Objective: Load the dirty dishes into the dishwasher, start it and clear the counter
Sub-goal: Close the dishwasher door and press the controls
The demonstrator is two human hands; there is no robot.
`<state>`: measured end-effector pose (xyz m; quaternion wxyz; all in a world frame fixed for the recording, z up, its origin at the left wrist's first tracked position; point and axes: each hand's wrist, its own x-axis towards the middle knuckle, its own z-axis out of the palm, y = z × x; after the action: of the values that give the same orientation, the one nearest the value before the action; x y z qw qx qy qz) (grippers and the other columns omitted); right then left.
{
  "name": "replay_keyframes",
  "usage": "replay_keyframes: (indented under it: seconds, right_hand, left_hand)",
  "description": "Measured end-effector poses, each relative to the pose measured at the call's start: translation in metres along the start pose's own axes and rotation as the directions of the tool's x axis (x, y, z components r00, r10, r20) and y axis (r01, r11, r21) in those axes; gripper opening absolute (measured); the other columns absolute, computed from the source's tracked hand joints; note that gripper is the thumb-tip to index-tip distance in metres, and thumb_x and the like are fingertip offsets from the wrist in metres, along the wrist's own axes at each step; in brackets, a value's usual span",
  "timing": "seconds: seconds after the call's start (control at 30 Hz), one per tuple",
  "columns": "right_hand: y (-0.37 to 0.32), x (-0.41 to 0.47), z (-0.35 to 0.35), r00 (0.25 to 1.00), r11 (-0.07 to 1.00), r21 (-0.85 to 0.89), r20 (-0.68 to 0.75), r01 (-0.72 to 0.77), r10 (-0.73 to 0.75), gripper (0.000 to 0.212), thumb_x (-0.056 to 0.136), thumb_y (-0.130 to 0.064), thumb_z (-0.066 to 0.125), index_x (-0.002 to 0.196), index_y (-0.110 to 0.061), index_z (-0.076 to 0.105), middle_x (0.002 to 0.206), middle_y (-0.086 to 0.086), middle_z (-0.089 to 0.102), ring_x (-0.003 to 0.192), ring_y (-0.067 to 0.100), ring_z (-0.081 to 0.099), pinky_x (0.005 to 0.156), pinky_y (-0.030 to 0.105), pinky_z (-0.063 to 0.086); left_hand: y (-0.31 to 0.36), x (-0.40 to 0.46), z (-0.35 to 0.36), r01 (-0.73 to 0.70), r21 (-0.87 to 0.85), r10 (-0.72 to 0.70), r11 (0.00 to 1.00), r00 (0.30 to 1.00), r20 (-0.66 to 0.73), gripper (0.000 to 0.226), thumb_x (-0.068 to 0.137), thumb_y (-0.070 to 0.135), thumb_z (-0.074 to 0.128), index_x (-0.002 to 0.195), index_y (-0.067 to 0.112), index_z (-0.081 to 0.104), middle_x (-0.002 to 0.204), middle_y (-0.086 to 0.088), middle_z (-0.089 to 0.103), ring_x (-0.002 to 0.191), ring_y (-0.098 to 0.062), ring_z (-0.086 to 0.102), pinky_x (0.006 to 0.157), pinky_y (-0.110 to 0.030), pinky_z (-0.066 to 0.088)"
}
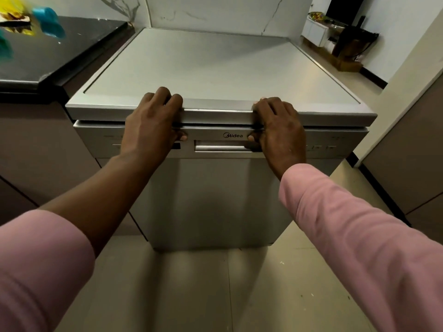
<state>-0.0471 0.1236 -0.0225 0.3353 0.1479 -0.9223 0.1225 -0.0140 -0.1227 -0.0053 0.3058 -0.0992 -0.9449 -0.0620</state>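
A silver Midea dishwasher (211, 192) stands in front of me with its door shut or almost shut; a thin dark gap shows under the top panel. My left hand (153, 123) grips the front edge of the top, fingers curled over it and thumb on the control strip. My right hand (278, 125) holds the same edge to the right of the logo, thumb by the recessed door handle (223, 148). Blurred dishes, a blue cup (49, 21) and a yellow item (14, 10), sit on the black counter (60, 51) at the far left.
Brown cabinet fronts flank the dishwasher on both sides. A white marbled wall rises behind it. A doorway at the right opens onto another room with a wooden stand (347, 53). Beige floor tiles (215, 295) lie below me.
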Motion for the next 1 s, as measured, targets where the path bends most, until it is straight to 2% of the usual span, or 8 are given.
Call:
replay_keyframes:
  seconds: [0.1,0.23,0.53,0.63,0.73,0.83,0.93,1.0]
  right_hand:
    - [-0.003,-0.001,0.004,0.999,0.999,-0.051,-0.051,0.009,-0.012,0.053,0.061,-0.008,0.073,0.111,-0.018,0.057,0.116,0.004,0.057,0.102,0.027,0.051,0.086,0.034,0.046]
    - [-0.007,0.001,0.011,0.991,0.992,-0.122,-0.13,0.023,-0.038,0.044,0.063,-0.006,0.07,0.104,-0.014,0.057,0.106,0.007,0.06,0.093,0.029,0.053,0.081,0.035,0.044]
    - [-0.013,0.003,0.002,0.999,0.993,-0.121,-0.043,-0.018,0.013,0.046,0.057,-0.007,0.075,0.098,-0.017,0.056,0.1,0.004,0.059,0.089,0.026,0.053,0.073,0.031,0.043]
    - [-0.011,0.004,-0.004,1.0,0.997,-0.077,0.001,-0.018,0.018,0.038,0.065,-0.024,0.079,0.095,-0.018,0.056,0.097,0.002,0.058,0.086,0.024,0.052,0.073,0.032,0.042]
    - [-0.013,0.008,-0.013,1.0,0.999,-0.039,0.011,-0.005,0.006,0.03,0.084,-0.047,0.064,0.089,-0.018,0.058,0.089,0.001,0.056,0.08,0.02,0.051,0.069,0.032,0.041]
    - [-0.02,0.024,-0.021,1.0,0.997,-0.078,0.014,0.0,0.001,0.029,0.094,-0.039,0.052,0.082,-0.015,0.061,0.079,0.005,0.059,0.07,0.024,0.054,0.061,0.031,0.039]
    - [-0.031,0.044,-0.028,0.989,0.978,-0.205,0.15,0.033,-0.002,0.014,0.079,-0.021,0.072,0.073,-0.013,0.064,0.069,0.008,0.061,0.058,0.028,0.059,0.051,0.029,0.043]
    - [-0.036,0.054,-0.033,0.952,0.967,-0.242,0.305,0.077,0.001,0.025,0.059,-0.016,0.083,0.064,-0.015,0.059,0.061,0.007,0.058,0.049,0.028,0.057,0.044,0.026,0.04]
  left_hand:
    - [0.001,-0.001,0.004,-0.004,0.022,0.005,1.0,0.999,-0.044,0.043,0.069,0.016,0.082,0.101,0.008,0.054,0.102,-0.01,0.051,0.089,-0.03,0.049,0.053,-0.033,0.032]
    - [0.003,0.0,0.012,0.011,0.089,-0.001,0.996,0.994,-0.11,0.033,0.075,0.013,0.075,0.096,0.008,0.051,0.098,-0.011,0.05,0.082,-0.032,0.047,0.051,-0.03,0.023]
    - [0.011,0.001,0.009,0.077,0.038,-0.074,0.996,0.995,-0.065,0.038,0.069,0.01,0.079,0.095,0.007,0.051,0.098,-0.011,0.05,0.084,-0.032,0.049,0.051,-0.031,0.027]
    - [0.015,-0.001,0.009,0.098,0.007,-0.098,0.995,0.994,-0.044,0.037,0.07,0.011,0.079,0.094,0.008,0.051,0.099,-0.01,0.05,0.086,-0.031,0.049,0.054,-0.032,0.028]
    - [0.02,-0.001,0.006,0.122,-0.022,-0.122,0.992,0.992,-0.014,0.034,0.075,0.023,0.077,0.095,0.011,0.052,0.1,-0.008,0.05,0.091,-0.029,0.051,0.057,-0.032,0.03]
    - [0.021,0.003,0.0,0.134,-0.039,-0.134,0.99,0.991,-0.003,0.029,0.082,0.032,0.071,0.093,0.012,0.053,0.097,-0.006,0.051,0.089,-0.025,0.052,0.059,-0.029,0.031]
    - [0.022,0.008,-0.007,0.161,-0.069,-0.159,0.985,0.987,0.026,0.02,0.089,0.032,0.063,0.089,0.014,0.054,0.093,-0.003,0.051,0.085,-0.021,0.052,0.058,-0.027,0.028]
    - [0.021,0.013,-0.014,0.154,-0.082,-0.15,0.985,0.987,0.052,0.016,0.089,0.026,0.062,0.084,0.014,0.054,0.089,-0.003,0.052,0.081,-0.023,0.053,0.057,-0.028,0.028]
